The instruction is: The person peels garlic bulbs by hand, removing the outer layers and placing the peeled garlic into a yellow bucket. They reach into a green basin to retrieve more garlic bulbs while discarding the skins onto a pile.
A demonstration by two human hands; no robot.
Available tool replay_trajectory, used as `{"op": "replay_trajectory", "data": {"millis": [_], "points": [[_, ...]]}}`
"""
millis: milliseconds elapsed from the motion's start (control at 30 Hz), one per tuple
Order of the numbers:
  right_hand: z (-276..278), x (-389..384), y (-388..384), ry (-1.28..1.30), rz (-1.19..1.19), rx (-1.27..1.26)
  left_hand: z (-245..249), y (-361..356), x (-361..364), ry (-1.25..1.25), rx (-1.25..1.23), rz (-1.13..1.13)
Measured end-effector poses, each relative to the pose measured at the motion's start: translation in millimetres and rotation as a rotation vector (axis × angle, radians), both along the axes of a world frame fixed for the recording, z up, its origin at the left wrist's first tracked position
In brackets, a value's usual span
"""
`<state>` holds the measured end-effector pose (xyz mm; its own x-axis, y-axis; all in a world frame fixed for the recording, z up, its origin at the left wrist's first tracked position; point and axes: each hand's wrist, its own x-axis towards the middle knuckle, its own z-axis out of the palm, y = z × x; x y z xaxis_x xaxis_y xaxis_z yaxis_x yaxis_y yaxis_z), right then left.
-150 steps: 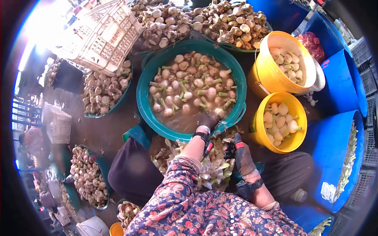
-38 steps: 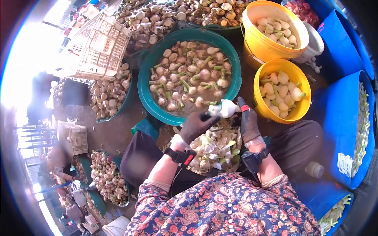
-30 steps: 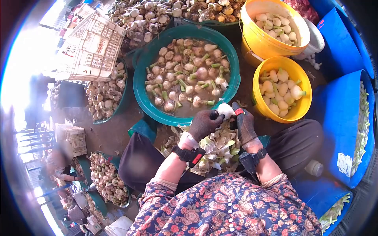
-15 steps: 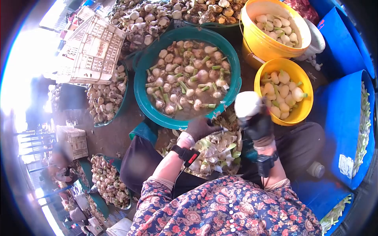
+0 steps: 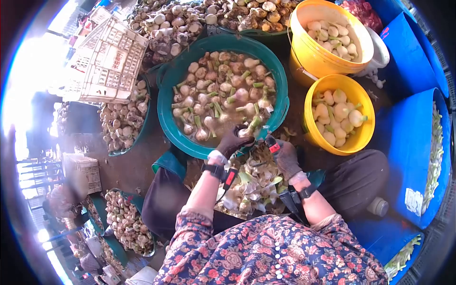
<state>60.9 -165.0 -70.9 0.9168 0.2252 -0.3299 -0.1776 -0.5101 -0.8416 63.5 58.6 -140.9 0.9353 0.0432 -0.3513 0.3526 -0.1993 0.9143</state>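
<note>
Left hand (image 5: 234,141) back in basin (image 5: 164,97), gripping bulb (image 5: 251,127)

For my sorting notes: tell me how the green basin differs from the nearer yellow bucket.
The green basin is wider than the yellow bucket. The basin holds brownish water and bulbs with green stalk stubs; the bucket holds clean white bulbs, no water showing. The gloved left hand reaches into the basin; nothing touches the bucket. Both are round and open-topped.

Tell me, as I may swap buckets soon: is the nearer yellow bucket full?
Partly full. Peeled bulbs cover the bottom of the bucket, but much bare yellow wall shows above them.
</note>
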Motion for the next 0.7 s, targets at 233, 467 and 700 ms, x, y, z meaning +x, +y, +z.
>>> {"op": "replay_trajectory", "data": {"millis": [233,467,700], "points": [[31,-10,6,-0.122,-0.012,-0.115,123,-69,-51,-0.149,0.370,0.013],[45,-18,-4,-0.053,0.096,0.222,148,-66,-63,-0.164,0.391,-0.076],[68,-24,-8,0.599,-0.073,0.866,142,-57,-78,0.058,-0.533,0.143]]}}
